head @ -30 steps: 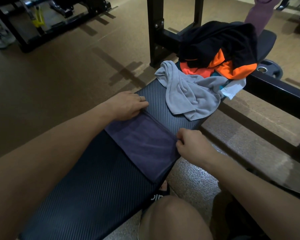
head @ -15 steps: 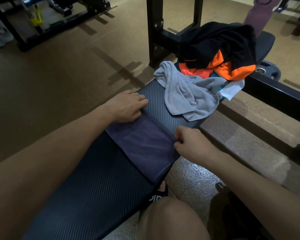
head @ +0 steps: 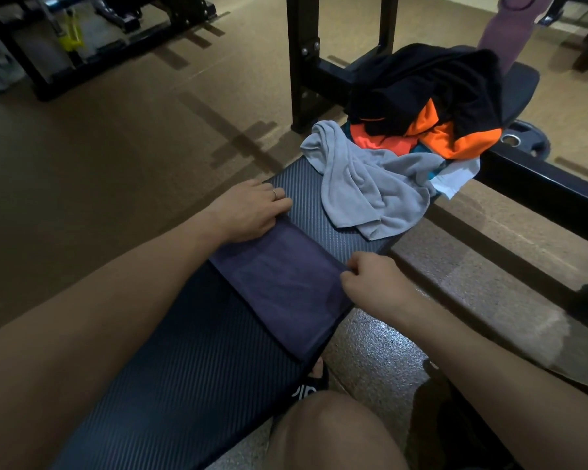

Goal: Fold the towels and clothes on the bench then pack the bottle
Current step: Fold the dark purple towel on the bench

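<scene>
Purple towel (head: 279,283) laid across surface (head: 184,385), long axis 10-to-4 o'clock. Far-left corner pressed by flat left hand (head: 252,212); right edge pinched by right hand (head: 370,283). Grey towel (head: 364,191) at 1 o'clock, nearer right hand.

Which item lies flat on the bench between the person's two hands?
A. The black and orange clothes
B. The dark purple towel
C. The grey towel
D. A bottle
B: the dark purple towel lies flat across the bench, with the left hand on its far corner and the right hand pinching its edge; the grey towel lies crumpled further along.
</scene>
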Available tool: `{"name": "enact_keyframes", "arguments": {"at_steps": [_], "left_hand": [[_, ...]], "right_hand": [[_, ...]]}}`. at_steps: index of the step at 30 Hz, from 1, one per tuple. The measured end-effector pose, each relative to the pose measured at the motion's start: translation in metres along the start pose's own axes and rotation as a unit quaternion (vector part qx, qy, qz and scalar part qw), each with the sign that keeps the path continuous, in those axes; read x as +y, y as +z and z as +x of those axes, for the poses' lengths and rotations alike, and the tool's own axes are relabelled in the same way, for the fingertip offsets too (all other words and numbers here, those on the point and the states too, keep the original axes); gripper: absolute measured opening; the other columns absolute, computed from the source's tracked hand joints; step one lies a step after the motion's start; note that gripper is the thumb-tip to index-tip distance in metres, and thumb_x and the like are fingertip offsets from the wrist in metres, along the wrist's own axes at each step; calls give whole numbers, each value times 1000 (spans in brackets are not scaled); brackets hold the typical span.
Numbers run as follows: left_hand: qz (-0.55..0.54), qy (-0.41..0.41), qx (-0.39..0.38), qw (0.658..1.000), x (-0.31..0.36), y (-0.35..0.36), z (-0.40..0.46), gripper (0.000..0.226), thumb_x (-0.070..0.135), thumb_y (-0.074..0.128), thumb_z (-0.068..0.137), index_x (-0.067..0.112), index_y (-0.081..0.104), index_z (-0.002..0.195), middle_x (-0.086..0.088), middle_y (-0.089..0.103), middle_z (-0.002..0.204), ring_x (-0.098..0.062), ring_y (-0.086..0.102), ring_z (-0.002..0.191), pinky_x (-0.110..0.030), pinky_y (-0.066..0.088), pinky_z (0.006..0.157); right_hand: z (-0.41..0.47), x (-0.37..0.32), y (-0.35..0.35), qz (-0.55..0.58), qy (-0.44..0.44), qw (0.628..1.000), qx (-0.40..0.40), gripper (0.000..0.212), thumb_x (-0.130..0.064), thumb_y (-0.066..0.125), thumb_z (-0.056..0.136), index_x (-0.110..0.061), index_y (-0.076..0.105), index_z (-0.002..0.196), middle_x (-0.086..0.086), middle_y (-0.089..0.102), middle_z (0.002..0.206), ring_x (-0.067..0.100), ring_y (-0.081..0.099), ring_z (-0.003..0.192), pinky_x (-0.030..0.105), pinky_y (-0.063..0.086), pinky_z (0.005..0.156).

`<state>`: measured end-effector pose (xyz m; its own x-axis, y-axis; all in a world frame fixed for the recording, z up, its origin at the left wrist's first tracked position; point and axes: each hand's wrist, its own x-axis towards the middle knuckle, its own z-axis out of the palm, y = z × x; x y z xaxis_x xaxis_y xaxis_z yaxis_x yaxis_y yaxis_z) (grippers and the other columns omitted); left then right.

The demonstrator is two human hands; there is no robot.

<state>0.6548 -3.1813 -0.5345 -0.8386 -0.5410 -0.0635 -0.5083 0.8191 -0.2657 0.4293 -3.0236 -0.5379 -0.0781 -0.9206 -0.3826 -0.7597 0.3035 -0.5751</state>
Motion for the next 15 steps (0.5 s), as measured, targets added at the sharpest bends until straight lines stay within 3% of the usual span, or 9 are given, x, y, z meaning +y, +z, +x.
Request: {"name": "enact_keyframes", "arguments": {"at_steps": [3, 6, 9, 12, 15], "left_hand": [[2, -11, 3, 1000, 1, 5, -1, 26, 25, 45, 94, 18, 57, 116, -5, 61, 107, -25, 58, 96, -40, 45, 93], [7, -72, 6, 997, 3, 12, -5, 33, 31, 40, 96, 20, 56, 123, -6, 61, 118, -28, 57, 110, -44, 38, 107], [3, -140, 22, 990, 12, 14, -10, 38, 31, 43, 96, 18, 53, 131, -10, 58, 127, -32, 52, 122, -49, 31, 114], [-51, -222, 50, 972, 46, -5, -17, 44, 30, 53, 94, 12, 49, 134, -16, 51, 133, -36, 48, 123, -49, 32, 110], [-161, -213, 81, 960, 104, -22, -40, 43, 44, 54, 91, 10, 52, 118, -13, 50, 118, -32, 49, 105, -45, 41, 92]], "right_hand": [[1, 0, 2, -30, -9, 1000, 4, 13, -22, 54, 86, -9, 53, 88, 12, 63, 91, 35, 61, 87, 34, 44, 69], [-2, 2, 4, -77, -33, 996, 31, 22, -26, 56, 86, -12, 44, 96, 10, 59, 91, 34, 59, 84, 36, 40, 66], [-10, 6, 9, -97, -76, 989, 76, 24, -24, 56, 87, -14, 37, 99, 11, 52, 98, 35, 57, 86, 40, 46, 69], [-13, 10, 9, -35, -64, 995, 68, 26, -26, 58, 90, -15, 37, 99, 11, 50, 103, 34, 54, 89, 40, 46, 72], [-12, 19, 8, 55, -39, 996, 61, 24, -18, 65, 87, -14, 43, 95, 7, 57, 91, 25, 54, 80, 32, 36, 61]]}}
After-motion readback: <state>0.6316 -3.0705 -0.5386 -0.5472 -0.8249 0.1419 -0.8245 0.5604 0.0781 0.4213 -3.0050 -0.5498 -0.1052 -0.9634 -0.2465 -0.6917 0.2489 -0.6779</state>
